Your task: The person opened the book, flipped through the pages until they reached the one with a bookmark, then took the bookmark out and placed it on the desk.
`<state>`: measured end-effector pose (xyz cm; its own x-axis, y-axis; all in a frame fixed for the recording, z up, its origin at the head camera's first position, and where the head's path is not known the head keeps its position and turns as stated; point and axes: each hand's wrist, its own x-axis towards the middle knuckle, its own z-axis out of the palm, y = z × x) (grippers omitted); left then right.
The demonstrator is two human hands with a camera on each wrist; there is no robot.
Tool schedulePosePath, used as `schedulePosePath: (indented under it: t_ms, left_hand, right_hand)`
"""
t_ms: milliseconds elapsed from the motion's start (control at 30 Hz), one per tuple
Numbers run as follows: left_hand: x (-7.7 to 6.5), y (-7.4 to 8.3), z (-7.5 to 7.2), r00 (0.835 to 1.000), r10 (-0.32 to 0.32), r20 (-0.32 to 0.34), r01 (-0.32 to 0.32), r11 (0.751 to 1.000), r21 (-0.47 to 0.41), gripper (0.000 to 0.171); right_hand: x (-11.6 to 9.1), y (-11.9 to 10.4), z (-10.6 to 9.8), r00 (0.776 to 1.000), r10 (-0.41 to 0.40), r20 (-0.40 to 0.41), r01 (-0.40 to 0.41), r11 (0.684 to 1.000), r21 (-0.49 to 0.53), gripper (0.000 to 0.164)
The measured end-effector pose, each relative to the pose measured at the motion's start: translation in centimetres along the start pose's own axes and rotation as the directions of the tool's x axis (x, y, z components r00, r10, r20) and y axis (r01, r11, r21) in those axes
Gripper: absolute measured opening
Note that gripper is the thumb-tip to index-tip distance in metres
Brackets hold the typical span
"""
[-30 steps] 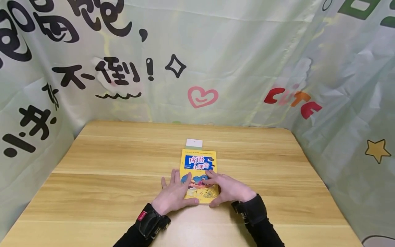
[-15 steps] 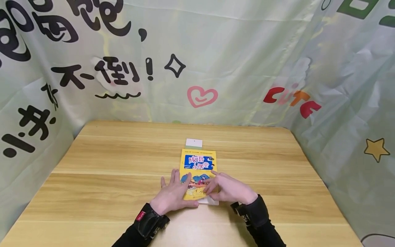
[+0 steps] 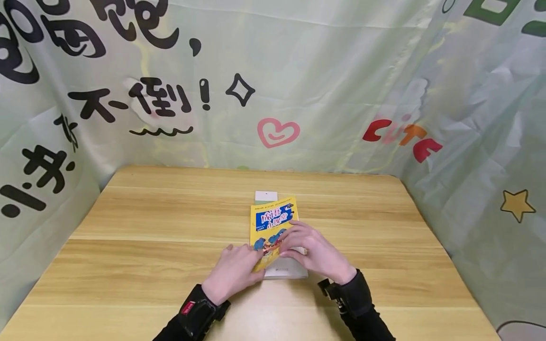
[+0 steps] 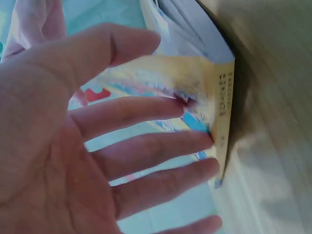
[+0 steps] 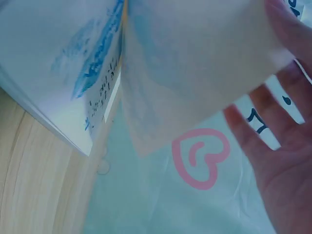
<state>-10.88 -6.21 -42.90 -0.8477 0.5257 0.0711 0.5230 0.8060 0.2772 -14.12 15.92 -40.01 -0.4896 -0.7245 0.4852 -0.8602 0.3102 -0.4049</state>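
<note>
A yellow-covered paperback book (image 3: 265,239) lies on the wooden table, its cover lifted from the right side and slanting up over a white page (image 3: 285,270). My right hand (image 3: 314,247) pinches the cover's free edge between thumb and fingers. In the right wrist view the pale inside of the cover (image 5: 190,63) stands raised, with blue print on the facing pages. My left hand (image 3: 234,270) rests at the book's lower left. Its spread, nearly straight fingers lie by the yellow spine (image 4: 222,117) in the left wrist view, the thumb over the bottom edge.
A small white and green card-like item (image 3: 266,196) lies just beyond the book, partly covered by it. The wooden table (image 3: 170,213) is bordered at the back and sides by a printed cloth (image 3: 332,85). Black straps sit on both wrists.
The right hand has peeled the cover up from its lower right corner and swung it leftward, baring a white page. The left hand has shifted slightly down, its fingers drawn in toward the spine.
</note>
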Motion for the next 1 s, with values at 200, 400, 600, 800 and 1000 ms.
schedulePosePath:
  t_ms: [200, 400, 600, 800, 1000]
  left_hand:
    - [0.1, 0.8, -0.9, 0.986, 0.066, -0.153, -0.065, 0.998, 0.011, 0.036]
    - [0.2, 1.3, -2.1, 0.915, 0.063, -0.399, -0.098, 0.993, -0.069, 0.047]
    - [-0.1, 1.3, -3.4, 0.84, 0.071, -0.539, -0.084, 0.996, 0.0, 0.072]
    - [-0.5, 0.5, -4.5, 0.841, 0.071, -0.537, 0.033, 0.983, 0.181, 0.071]
    - [-0.7, -1.2, -4.1, 0.908, -0.003, -0.42, 0.106, 0.969, 0.222, 0.072]
  right_hand:
    - [0.5, 0.1, 0.3, 0.971, -0.128, -0.202, 0.134, 0.991, 0.014, 0.014]
    - [0.6, 0.3, 0.3, 0.917, -0.177, -0.358, 0.19, 0.982, 0.002, 0.012]
    - [0.2, 0.7, 0.6, 0.971, -0.027, -0.237, 0.03, 1.0, 0.006, 0.012]
    - [-0.7, 1.1, 1.2, 0.965, 0.244, 0.1, -0.24, 0.97, -0.048, 0.031]
    - [-1.3, 1.2, 1.9, 0.855, 0.385, 0.347, -0.366, 0.923, -0.121, 0.072]
